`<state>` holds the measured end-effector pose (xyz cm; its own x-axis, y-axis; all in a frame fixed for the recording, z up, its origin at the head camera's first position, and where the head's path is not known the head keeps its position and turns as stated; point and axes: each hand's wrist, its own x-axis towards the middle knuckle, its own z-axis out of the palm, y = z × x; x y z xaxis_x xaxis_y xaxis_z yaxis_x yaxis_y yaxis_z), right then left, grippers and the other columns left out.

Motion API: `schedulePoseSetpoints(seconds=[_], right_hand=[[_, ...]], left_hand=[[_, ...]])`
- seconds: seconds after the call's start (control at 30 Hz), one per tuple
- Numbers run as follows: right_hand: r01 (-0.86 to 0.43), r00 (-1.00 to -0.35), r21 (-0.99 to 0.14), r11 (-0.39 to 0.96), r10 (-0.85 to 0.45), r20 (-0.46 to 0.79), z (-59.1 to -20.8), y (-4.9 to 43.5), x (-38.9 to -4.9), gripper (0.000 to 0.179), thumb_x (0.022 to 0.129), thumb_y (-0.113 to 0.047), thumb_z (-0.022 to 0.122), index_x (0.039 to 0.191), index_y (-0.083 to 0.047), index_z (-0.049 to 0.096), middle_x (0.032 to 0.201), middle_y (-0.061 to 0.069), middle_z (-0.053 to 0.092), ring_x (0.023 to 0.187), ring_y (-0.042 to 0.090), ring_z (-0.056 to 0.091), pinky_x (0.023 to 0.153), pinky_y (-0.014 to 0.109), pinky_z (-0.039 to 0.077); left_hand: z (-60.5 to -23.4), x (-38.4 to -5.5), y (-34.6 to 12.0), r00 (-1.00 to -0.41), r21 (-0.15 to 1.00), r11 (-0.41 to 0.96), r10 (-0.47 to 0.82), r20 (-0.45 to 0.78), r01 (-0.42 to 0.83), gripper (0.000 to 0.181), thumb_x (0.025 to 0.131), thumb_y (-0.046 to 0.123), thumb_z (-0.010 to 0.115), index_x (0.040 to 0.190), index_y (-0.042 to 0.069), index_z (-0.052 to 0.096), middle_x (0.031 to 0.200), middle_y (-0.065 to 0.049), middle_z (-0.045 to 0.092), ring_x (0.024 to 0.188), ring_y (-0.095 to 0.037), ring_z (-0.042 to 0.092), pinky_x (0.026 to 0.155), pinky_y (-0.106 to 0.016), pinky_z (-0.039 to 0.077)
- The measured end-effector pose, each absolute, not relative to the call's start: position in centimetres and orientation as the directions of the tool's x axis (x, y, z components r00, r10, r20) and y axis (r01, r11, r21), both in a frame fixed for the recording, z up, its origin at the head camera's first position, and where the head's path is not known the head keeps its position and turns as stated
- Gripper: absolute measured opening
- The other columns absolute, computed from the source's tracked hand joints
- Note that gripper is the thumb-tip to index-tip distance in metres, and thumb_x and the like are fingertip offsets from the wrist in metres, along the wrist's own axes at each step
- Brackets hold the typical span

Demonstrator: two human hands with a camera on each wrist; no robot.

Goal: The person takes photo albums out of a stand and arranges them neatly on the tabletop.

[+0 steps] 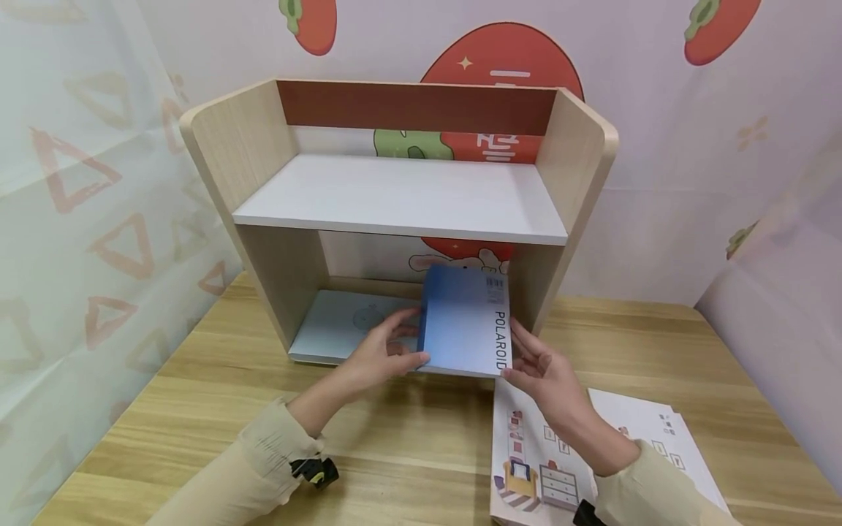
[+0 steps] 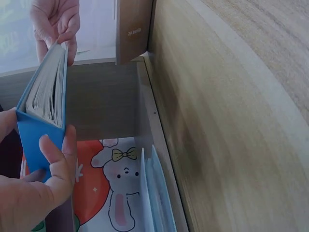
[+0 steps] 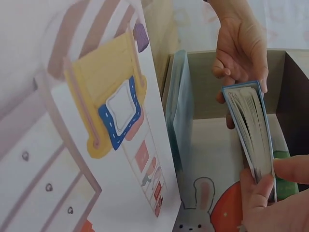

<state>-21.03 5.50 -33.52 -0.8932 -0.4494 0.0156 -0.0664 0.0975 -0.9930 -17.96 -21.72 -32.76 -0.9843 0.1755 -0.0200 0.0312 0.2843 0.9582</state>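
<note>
A blue photo album [image 1: 465, 318] marked POLAROID is held by both hands at the lower right opening of the shelf, its cover facing up. My left hand [image 1: 378, 358] grips its spine side, thumb near the front corner. On the opposite edge, fingers of my right hand [image 1: 552, 383] lie below and the thumb sits at the near corner. Thick white pages [image 3: 251, 128] show between the covers in the right wrist view. To the left, a flat pale blue book [image 1: 342, 325] lies on the lower level, beside the left fingers.
A wooden two-level desk shelf [image 1: 401, 193] with a white upper board surrounds the work; its right side panel [image 1: 579, 157] stands close to the right hand. White printed boxes or books [image 1: 533, 453] with furniture drawings lie on the wooden table [image 1: 395, 467] beneath the right forearm.
</note>
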Motion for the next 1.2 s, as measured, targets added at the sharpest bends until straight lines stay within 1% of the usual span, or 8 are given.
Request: schedulePoseSetpoints(seconds=[0.1,0.23,0.33,0.5,0.67,0.87,1.03,1.2], right_hand=[[-0.072,-0.886,-0.992,0.105,-0.463,0.015,-33.4,5.7,-20.7,0.075,0.086,0.001,0.060,0.147,-0.024,0.024,0.151,-0.002,0.026,0.104,0.017,0.052,0.085,0.016,0.048],[-0.078,-0.876,-0.991,0.105,-0.481,0.018,-33.2,5.9,-20.3,0.075,0.086,-0.001,0.060,0.147,-0.024,0.024,0.152,-0.002,0.024,0.109,0.018,0.049,0.087,0.014,0.046],[-0.084,-0.868,-0.992,0.094,-0.496,0.027,-33.1,6.1,-20.1,0.074,0.086,0.000,0.059,0.147,-0.023,0.024,0.153,0.000,0.024,0.104,0.019,0.049,0.083,0.015,0.047],[-0.087,-0.853,-0.993,0.075,-0.521,0.036,-33.1,6.2,-19.7,0.075,0.084,0.001,0.061,0.146,-0.020,0.024,0.151,0.004,0.028,0.095,0.016,0.054,0.078,0.019,0.050],[-0.085,-0.845,-0.994,0.069,-0.533,0.035,-33.2,6.2,-19.1,0.076,0.083,0.002,0.063,0.145,-0.017,0.022,0.149,0.007,0.029,0.097,0.017,0.055,0.078,0.022,0.051],[-0.061,-0.842,-0.996,0.070,-0.540,0.013,-33.4,6.2,-18.5,0.076,0.082,0.002,0.064,0.143,-0.015,0.023,0.144,0.011,0.035,0.098,0.019,0.054,0.078,0.023,0.051],[-0.038,-0.832,-0.998,0.041,-0.555,0.009,-33.6,6.3,-18.2,0.076,0.081,0.003,0.065,0.142,-0.013,0.024,0.141,0.014,0.038,0.096,0.017,0.056,0.078,0.025,0.052],[-0.037,-0.823,-0.999,0.011,-0.568,0.024,-34.0,6.5,-18.0,0.074,0.080,0.000,0.067,0.140,-0.015,0.025,0.136,0.015,0.041,0.092,0.016,0.059,0.075,0.028,0.053]], left_hand=[[-32.5,-17.6,-21.8,-0.984,0.944,0.327,0.178,-0.014,0.045,0.079,0.080,0.030,0.072,0.144,0.024,0.027,0.133,-0.012,0.047,0.088,-0.017,0.061,0.072,-0.035,0.052],[-32.3,-17.1,-22.0,-0.980,0.929,0.365,0.197,-0.014,0.060,0.082,0.079,0.032,0.073,0.145,0.024,0.024,0.134,-0.012,0.046,0.085,-0.017,0.060,0.075,-0.029,0.050],[-32.3,-16.8,-22.1,-0.976,0.930,0.364,0.215,-0.029,0.053,0.083,0.079,0.032,0.072,0.146,0.022,0.023,0.134,-0.014,0.045,0.086,-0.017,0.060,0.074,-0.029,0.050],[-32.4,-16.2,-22.2,-0.972,0.930,0.367,0.226,-0.057,0.031,0.084,0.079,0.033,0.073,0.146,0.023,0.022,0.132,-0.015,0.045,0.088,-0.017,0.061,0.074,-0.029,0.051],[-32.4,-15.7,-22.5,-0.969,0.927,0.375,0.236,-0.075,0.020,0.085,0.078,0.035,0.073,0.146,0.025,0.021,0.133,-0.013,0.044,0.092,-0.018,0.061,0.077,-0.030,0.052],[-32.6,-15.2,-22.8,-0.963,0.925,0.379,0.253,-0.098,0.005,0.085,0.078,0.034,0.073,0.145,0.029,0.021,0.132,-0.010,0.044,0.095,-0.019,0.060,0.080,-0.032,0.051],[-32.8,-14.9,-23.1,-0.948,0.929,0.368,0.304,-0.095,0.025,0.088,0.079,0.030,0.073,0.146,0.027,0.016,0.133,-0.012,0.042,0.092,-0.020,0.060,0.081,-0.032,0.049],[-32.8,-14.5,-23.4,-0.936,0.928,0.371,0.338,-0.095,0.039,0.090,0.079,0.028,0.073,0.146,0.029,0.013,0.133,-0.014,0.040,0.089,-0.020,0.061,0.080,-0.032,0.049]])
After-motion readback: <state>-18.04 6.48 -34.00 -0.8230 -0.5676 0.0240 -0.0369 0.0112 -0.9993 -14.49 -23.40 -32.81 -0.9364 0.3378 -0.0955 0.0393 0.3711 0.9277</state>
